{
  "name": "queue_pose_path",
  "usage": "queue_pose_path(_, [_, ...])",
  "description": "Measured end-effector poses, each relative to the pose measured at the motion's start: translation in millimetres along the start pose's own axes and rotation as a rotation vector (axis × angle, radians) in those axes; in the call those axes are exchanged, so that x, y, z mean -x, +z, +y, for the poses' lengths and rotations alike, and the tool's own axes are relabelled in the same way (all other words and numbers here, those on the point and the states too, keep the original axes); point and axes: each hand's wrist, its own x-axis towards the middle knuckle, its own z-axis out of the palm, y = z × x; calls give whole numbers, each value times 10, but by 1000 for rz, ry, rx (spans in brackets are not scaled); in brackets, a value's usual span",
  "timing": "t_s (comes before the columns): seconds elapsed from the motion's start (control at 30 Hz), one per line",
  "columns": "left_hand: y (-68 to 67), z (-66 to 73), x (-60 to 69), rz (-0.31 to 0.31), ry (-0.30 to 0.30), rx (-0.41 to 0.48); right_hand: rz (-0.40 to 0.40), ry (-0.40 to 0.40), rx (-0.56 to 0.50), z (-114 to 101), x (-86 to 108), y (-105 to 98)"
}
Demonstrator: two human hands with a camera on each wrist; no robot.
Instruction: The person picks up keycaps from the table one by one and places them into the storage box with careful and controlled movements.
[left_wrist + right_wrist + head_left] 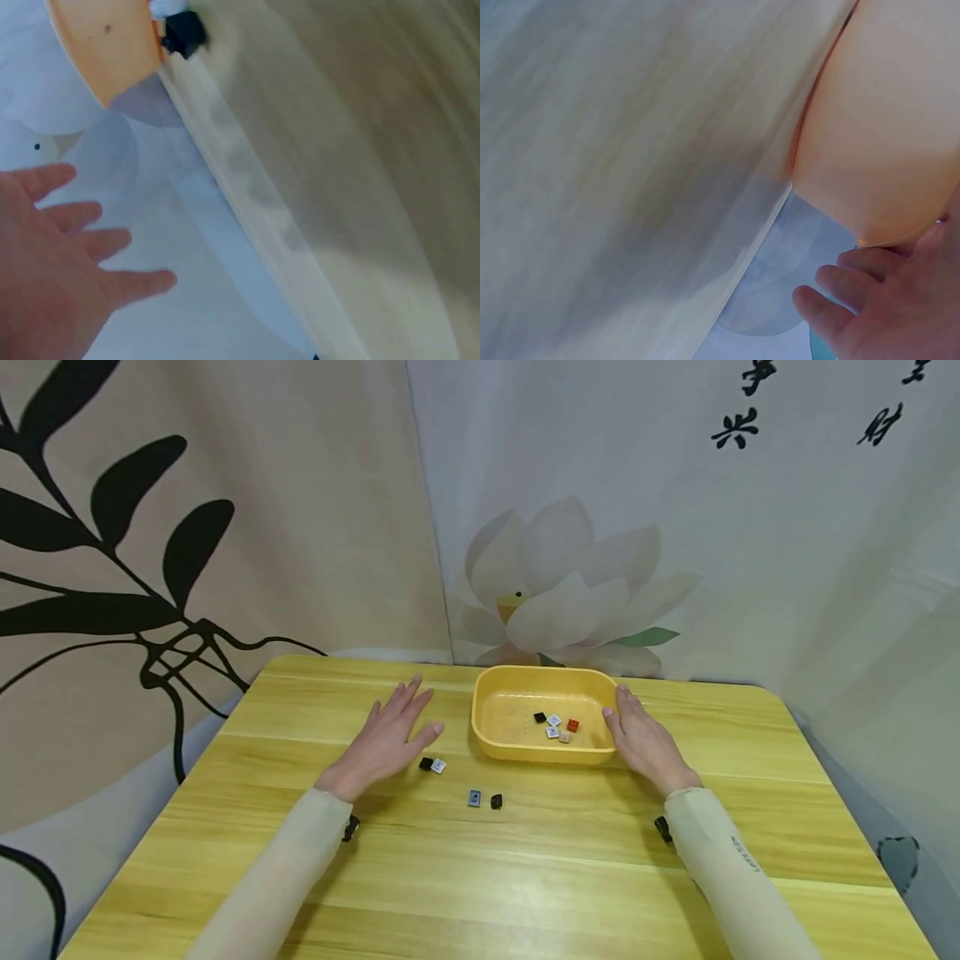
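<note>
While right hand (647, 742) grips yellow tray (547, 753), left hand (384, 739) is spread, holding nothing

Head view: tray on far part of table (570, 877), right of centre. Right thumb over the tray's end rim, fingers along the outside. Left hand off to the tray's left, palm down, fingers straight. Inside tray, grouped: black block (540, 717), two white blocks (553, 720), red block (572, 725), pale block (565, 737). On table: black tile (426, 763) and white tile (438, 766) touching or nearly, just beside left hand; nearer the person, blue-grey tile (475, 798) and black piece (497, 802), near each other but apart. Lotus-print curtain (570, 585) behind.

Left wrist view: fingers extended and separated, clear of the tray corner at upper left; dark and whitish pieces beside that corner, blurred.

Right wrist view: tray wall at upper right, fingertips at its outer edge; thumb mostly cut off by frame.
</note>
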Motion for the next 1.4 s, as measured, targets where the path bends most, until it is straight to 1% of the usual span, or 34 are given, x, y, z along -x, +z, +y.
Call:
queue_pose_path(0.17, [23,-83,58,-69,57,-36,-5,-2,-8,11,-2,0])
queue_pose_path(0.27, [59,-122,82,-107,79,-60,-6,-2,-10,27,-7,5])
queue_pose_path(0.43, [86,-140,116,-171,98,-76,-2,-4,-4,44,-17,18])
queue_pose_path(0.53, [96,-140,121,-192,130,-113,-2,-2,-2,52,-20,24])
queue_pose_path(0.7, [138,-143,106,-191,195,-173,-5,1,-5,33,-14,9])
queue_pose_path(0.97, [203,-136,90,-176,249,-190,-6,-1,-2,20,-7,5])
queue_pose_path(1.1, [212,-128,95,-160,258,-205,-1,0,-3,20,-5,7])
queue_pose_path(1.2, [216,-121,91,-154,261,-200,3,1,0,15,-2,5])
queue_pose_path(1.4, [222,-120,86,-168,243,-167,12,0,-5,3,6,1])
